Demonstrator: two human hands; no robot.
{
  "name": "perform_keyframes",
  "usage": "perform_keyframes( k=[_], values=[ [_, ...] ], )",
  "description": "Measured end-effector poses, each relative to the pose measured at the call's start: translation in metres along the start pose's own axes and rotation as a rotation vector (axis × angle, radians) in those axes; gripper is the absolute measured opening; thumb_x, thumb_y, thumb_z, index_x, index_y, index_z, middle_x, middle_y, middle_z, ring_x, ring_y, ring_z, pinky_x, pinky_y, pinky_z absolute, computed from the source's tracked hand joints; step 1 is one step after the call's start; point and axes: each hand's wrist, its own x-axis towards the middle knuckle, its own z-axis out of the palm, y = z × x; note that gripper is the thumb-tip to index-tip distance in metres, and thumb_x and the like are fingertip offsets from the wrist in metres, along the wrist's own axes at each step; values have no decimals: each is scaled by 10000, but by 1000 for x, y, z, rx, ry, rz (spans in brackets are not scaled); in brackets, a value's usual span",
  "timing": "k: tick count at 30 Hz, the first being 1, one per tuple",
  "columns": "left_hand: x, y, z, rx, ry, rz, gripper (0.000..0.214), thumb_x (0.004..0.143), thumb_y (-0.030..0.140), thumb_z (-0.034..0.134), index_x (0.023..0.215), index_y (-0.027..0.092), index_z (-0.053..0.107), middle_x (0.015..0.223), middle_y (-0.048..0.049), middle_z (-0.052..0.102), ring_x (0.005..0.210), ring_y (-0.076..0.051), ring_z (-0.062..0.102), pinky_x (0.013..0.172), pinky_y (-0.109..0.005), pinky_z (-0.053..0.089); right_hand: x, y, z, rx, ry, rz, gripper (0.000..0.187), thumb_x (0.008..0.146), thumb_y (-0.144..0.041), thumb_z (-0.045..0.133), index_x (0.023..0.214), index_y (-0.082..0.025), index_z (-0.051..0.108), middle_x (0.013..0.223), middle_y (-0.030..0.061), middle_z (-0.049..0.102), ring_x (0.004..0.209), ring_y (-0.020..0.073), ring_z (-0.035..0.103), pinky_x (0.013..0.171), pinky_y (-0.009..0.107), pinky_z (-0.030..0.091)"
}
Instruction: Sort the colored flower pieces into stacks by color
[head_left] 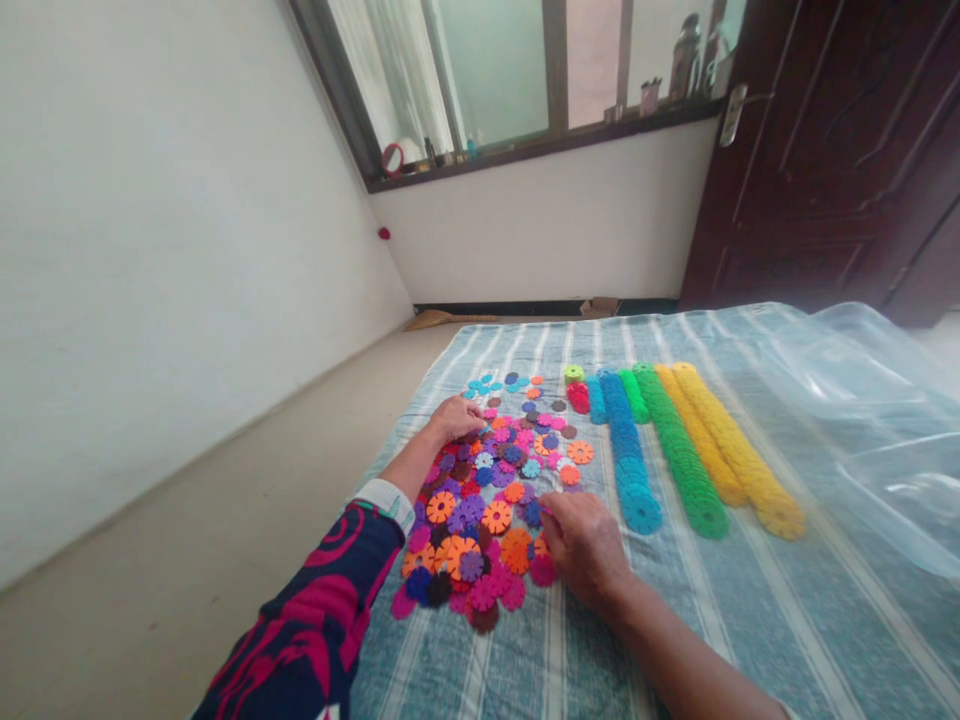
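A pile of loose snowflake-shaped plastic discs (491, 490) in purple, orange, pink and blue lies on a striped blue-green cloth (600, 640). My left hand (456, 417) rests palm down at the pile's far left edge, fingers curled onto the discs. My right hand (585, 545) sits at the pile's near right edge, fingers bent down onto the discs there. Right of the pile lie rows of stacked discs: a long blue row (626, 455), a green row (679, 455), two yellow rows (731, 455), and a short red stack (578, 397).
Clear plastic sheeting (862, 410) covers the cloth's far right part. A bare floor (225, 500) runs along the left beside a white wall. A dark wooden door (832, 150) stands at the back right, and a window sill (540, 140) holds small items.
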Motion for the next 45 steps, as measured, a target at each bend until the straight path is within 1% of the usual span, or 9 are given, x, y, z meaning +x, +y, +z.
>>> perform_keyframes(
  k=[6,14,21,25,30,34,38,41,45],
  values=[
    [3,2,3,80,-41,-49,85,576,199,669,648,170,705,531,36,586,524,-105,514,493,-204,332,0,-1,-1,19,-16,18,138,816,-120,521,806,-197,635,661,16,620,648,157,533,645,256,314],
    [4,8,5,-18,-22,-98,78,505,122,674,577,151,670,450,52,504,493,-103,478,487,-210,333,1,-1,-1,23,-11,17,140,811,-115,521,801,-195,636,669,18,634,643,159,541,641,258,313],
    [-5,12,-5,-199,49,-116,54,546,143,638,592,125,660,485,34,536,505,-95,477,489,-210,354,1,-1,0,35,-10,33,122,800,-116,544,804,-193,638,674,20,634,653,164,545,643,261,313],
    [-7,19,-10,-484,101,-73,86,529,184,666,587,122,656,517,21,577,528,-102,503,528,-223,393,3,-3,0,20,-16,37,114,801,-110,548,787,-189,629,655,18,622,650,164,545,642,260,307],
    [0,56,8,-700,81,44,147,541,233,699,632,124,662,555,14,603,536,-99,520,556,-230,422,5,-5,-2,-6,-37,50,108,808,-117,550,758,-193,607,661,15,619,659,159,545,641,259,295],
    [7,105,36,-702,15,205,125,576,225,675,645,121,678,569,16,605,537,-86,507,547,-214,401,6,-5,-2,-22,-50,49,109,793,-106,556,741,-194,595,653,11,615,651,158,540,631,263,283],
    [16,143,63,-661,-48,271,141,592,233,686,661,111,702,555,15,591,522,-83,498,533,-212,384,6,-4,0,-34,-49,45,128,783,-105,556,691,-193,568,633,7,606,635,153,530,623,269,265],
    [24,157,78,-607,-32,251,108,597,208,683,653,118,708,547,20,589,533,-88,504,540,-212,385,6,-1,3,-35,-47,36,115,793,-109,548,719,-193,574,646,8,610,643,152,528,629,270,264],
    [33,160,90,-567,5,228,87,586,159,673,657,126,712,549,26,599,545,-88,507,550,-209,389,4,2,5,-38,-52,20,95,801,-121,545,751,-196,576,666,7,614,649,152,525,632,273,266]
  ],
)
